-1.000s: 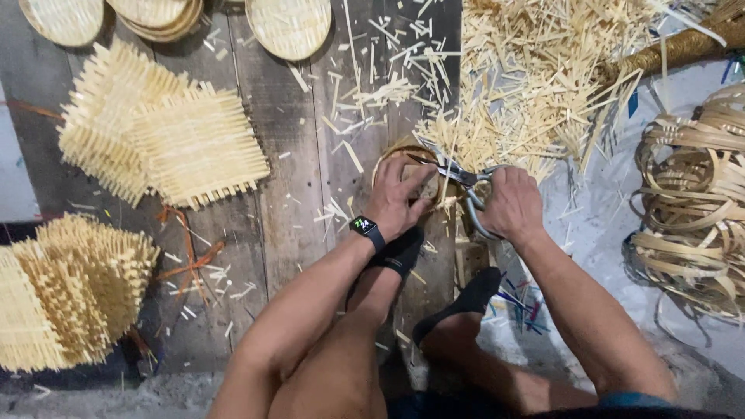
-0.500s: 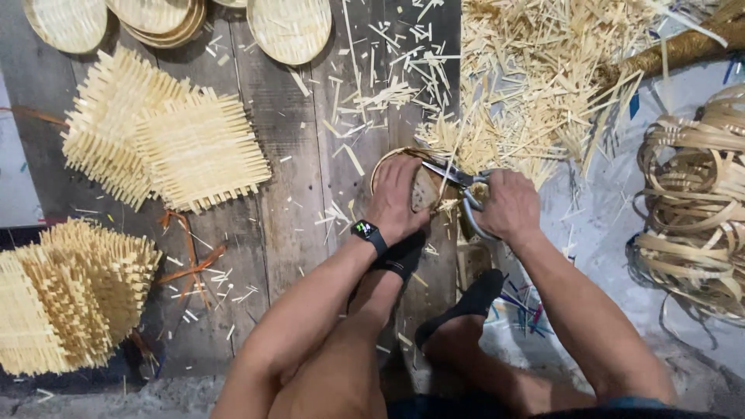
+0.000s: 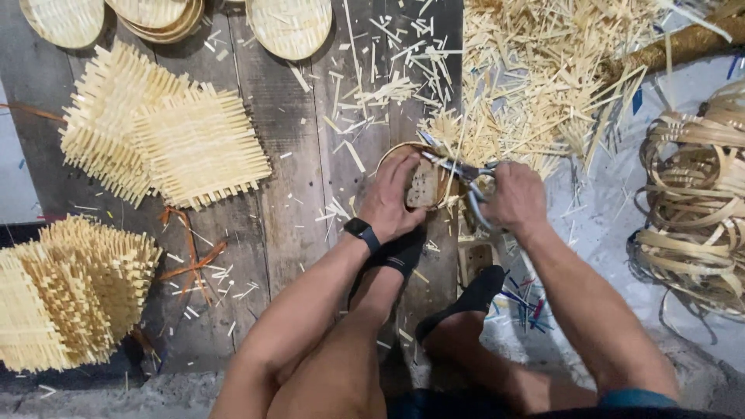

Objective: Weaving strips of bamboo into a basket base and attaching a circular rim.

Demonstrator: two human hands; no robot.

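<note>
At the far left a heap of untrimmed square woven bamboo mats with bristling strip ends (image 3: 66, 299) lies on the grey plank floor (image 3: 299, 186), and two more such fringed pale mats (image 3: 167, 143) overlap above it, apparently stock kept within reach. Along the top edge lie finished round woven bamboo discs (image 3: 291, 25), set apart from the rough pieces. Near the middle, the person's left hand (image 3: 394, 198), a black watch on its wrist, presses flat with spread fingers on a small round woven bamboo piece with a hoop rim (image 3: 423, 180), pinning it against the boards by a black-socked foot so that it holds firm for cutting. Just to the right, the right hand (image 3: 514, 198) is clenched through the handles of grey metal scissors (image 3: 458, 167), the blades lying at the piece's upper right rim, where stray strip ends stick out. Behind them spreads a pile of pale cut bamboo offcuts (image 3: 543, 85), just where trimmings would fall, and at the far right sit coils of flat bamboo strip (image 3: 694, 202) on a white sheet. Compared with half a second earlier, both hands remain on the piece and scissors in nearly the same pose; little else has shifted.
</note>
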